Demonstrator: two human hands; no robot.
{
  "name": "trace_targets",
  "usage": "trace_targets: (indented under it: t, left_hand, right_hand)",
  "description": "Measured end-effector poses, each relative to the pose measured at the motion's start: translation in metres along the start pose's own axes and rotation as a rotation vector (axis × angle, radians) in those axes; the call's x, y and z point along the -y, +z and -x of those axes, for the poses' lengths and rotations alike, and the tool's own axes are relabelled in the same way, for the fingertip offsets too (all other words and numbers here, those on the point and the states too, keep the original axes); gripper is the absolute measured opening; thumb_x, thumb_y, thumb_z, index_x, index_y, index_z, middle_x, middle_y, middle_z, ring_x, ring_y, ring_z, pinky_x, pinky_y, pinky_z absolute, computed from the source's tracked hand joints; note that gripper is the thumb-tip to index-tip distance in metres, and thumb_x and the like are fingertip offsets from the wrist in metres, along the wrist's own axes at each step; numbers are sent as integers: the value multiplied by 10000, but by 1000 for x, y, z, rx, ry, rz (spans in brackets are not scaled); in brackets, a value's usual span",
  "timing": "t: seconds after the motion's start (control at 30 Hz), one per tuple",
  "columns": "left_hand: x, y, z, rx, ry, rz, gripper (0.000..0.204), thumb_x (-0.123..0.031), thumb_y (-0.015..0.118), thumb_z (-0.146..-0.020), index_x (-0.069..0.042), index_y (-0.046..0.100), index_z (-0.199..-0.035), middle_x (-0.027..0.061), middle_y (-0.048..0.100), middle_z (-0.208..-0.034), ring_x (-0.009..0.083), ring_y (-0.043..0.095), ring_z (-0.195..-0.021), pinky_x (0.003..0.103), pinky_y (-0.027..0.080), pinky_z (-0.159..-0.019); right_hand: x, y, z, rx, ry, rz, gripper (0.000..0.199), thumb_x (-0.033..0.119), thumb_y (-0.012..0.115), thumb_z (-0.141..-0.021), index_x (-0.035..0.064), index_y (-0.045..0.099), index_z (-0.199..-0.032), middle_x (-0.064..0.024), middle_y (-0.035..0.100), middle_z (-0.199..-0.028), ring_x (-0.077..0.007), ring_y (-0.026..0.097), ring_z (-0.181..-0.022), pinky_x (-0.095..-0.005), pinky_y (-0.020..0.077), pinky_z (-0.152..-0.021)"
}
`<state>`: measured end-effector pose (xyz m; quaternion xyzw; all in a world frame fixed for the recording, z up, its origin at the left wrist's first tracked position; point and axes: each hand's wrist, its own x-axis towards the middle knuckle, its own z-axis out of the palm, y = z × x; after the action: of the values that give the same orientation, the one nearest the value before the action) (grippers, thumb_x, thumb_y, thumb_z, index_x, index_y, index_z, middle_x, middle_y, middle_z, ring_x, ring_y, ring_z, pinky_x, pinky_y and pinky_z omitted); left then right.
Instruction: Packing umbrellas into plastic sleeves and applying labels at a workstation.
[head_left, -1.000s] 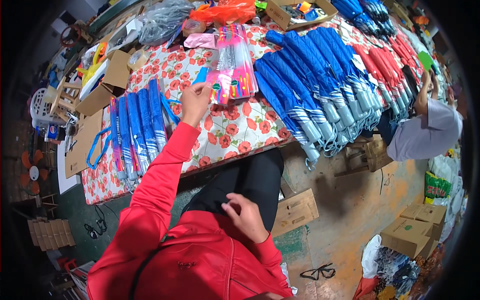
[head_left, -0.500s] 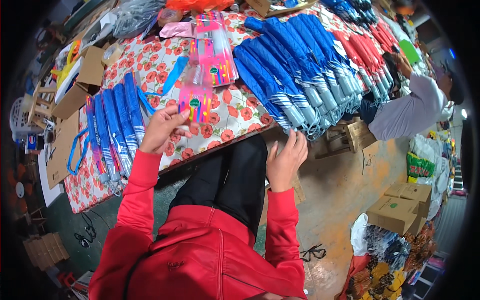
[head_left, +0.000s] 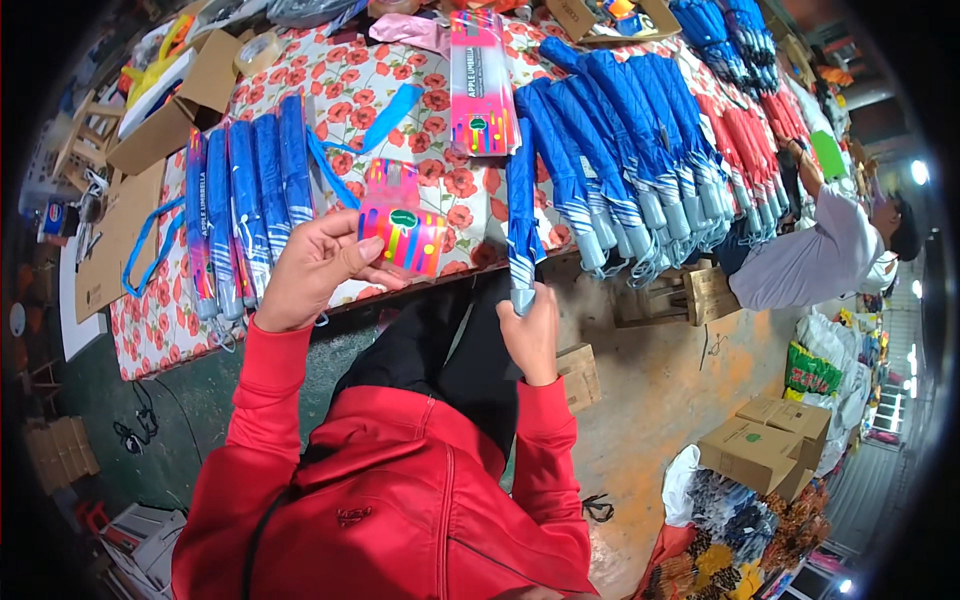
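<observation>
My left hand [head_left: 312, 268] is closed on a clear and pink plastic sleeve [head_left: 402, 238] with a colourful printed end, pinching it between thumb and fingers above the table's front edge. Closed around the grey handle of a folded blue umbrella [head_left: 521, 195] is my right hand [head_left: 536, 335]. That umbrella points away from me, its tip beside a stack of matching sleeves [head_left: 479, 85]. To its right lies a row of folded blue umbrellas [head_left: 640, 140] with grey handles toward me. Several blue umbrellas in sleeves [head_left: 242, 205] lie side by side on the left.
A flowered cloth covers the table [head_left: 345, 90]. Blue straps [head_left: 393, 118] lie near the sleeved umbrellas. Red umbrellas [head_left: 735, 150] are farther right, near a person in a grey top [head_left: 815, 250]. A wooden stool [head_left: 700, 295] and cardboard boxes [head_left: 755, 445] stand on the floor.
My right hand, open before, has taken hold of a blue umbrella by its handle and moved left with it. The sleeve in my left hand has tilted and now shows its printed end broadly.
</observation>
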<state>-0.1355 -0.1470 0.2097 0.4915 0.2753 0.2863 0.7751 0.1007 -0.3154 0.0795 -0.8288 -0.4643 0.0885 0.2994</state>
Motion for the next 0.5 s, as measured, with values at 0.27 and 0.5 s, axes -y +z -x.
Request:
trace_targets:
  t: [0.27,0.5]
  left_hand:
    - [-12,-2,13,-13,117,55,230,-90,544,-1022,74,541,-1183,220,683,-1059,334,729,-940,334,618,-799]
    - [-24,11,10,-217,306,136,192,-109,514,-1042,72,541,-1097,210,684,-1038,325,725,-970,330,610,-829]
  right_hand:
    - [74,-46,44,94,515,-704,177,193,639,-934,33,576,-978,-14,526,-653,-93,445,-544,-240,365,-516]
    - [62,-91,142,-33,325,-561,245,147,712,-868,5,634,-1051,-63,642,-782,-147,526,-610,-278,450,-595]
